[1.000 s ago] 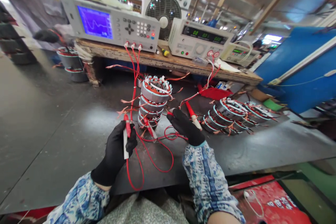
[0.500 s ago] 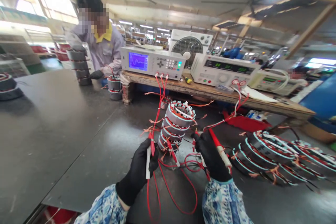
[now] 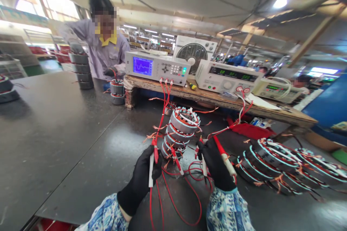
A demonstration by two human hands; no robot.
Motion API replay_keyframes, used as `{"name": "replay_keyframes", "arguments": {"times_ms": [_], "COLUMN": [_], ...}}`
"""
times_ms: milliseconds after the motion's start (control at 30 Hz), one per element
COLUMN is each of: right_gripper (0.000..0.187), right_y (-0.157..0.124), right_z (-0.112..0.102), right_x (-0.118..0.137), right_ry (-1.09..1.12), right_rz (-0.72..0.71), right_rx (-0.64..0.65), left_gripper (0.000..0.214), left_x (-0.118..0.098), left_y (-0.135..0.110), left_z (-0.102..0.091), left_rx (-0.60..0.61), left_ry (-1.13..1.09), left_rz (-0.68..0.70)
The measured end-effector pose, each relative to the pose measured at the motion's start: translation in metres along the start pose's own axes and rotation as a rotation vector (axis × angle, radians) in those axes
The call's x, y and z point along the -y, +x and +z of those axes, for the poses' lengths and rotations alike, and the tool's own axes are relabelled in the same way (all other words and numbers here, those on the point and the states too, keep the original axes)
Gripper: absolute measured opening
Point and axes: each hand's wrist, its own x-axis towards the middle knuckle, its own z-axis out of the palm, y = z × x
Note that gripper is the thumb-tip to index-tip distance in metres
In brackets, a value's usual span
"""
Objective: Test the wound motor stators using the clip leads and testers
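Note:
In front of me stands a leaning stack of motor stators [image 3: 179,138], with red and copper lead wires sticking out around it. My left hand [image 3: 139,180], black-gloved, is closed around a white-handled test lead [image 3: 151,173] with a red end, just left of the stack's base. To the right, my gloved right hand [image 3: 215,162] is closed on a red-and-white test probe [image 3: 229,164]; a red clip and white handle also show at its fingers. Between the hands, another red-and-white test clip [image 3: 177,161] reaches the bottom of the stack. Whether the held tips touch lead wires I cannot tell.
Behind the stack, a wooden shelf [image 3: 217,101] bears a tester with a blue waveform screen [image 3: 142,66], a second meter [image 3: 229,75] and a fan [image 3: 193,52]. More stators [image 3: 273,160] lie at right. Red cables [image 3: 199,202] loop below. A co-worker [image 3: 108,50] stands far left by stator stacks.
Both my hands keep their grip with little movement. The view has shifted slightly. The co-worker's head has moved right, and one gloved hand has gone from the tall stack to above the short one.

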Motion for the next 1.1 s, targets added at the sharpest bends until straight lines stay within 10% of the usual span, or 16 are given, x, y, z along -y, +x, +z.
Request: {"name": "replay_keyframes", "arguments": {"times_ms": [300, 500, 767, 1100], "right_gripper": [0.041, 0.032, 0.041, 0.042], "right_y": [-0.006, -0.034, -0.045, -0.064], "right_z": [0.015, 0.055, 0.047, 0.04], "right_x": [0.008, 0.028, 0.066, 0.053], "right_ry": [-0.136, -0.362, 0.199, 0.025], "right_rz": [0.028, -0.101, 0.289, 0.394], "right_rx": [0.023, 0.123, 0.219, 0.41], "left_gripper": [0.043, 0.042, 0.027, 0.036], "left_x": [-0.016, -0.028, -0.041, -0.048], "left_y": [0.009, 0.05, 0.049, 0.047], "left_z": [-0.067, -0.056, -0.059, -0.054], "left_rx": [0.17, -0.121, -0.074, -0.171], "left_ry": [1.114, 1.079, 1.258, 1.215], "left_rz": [0.065, 0.401, 0.452, 0.518]}}
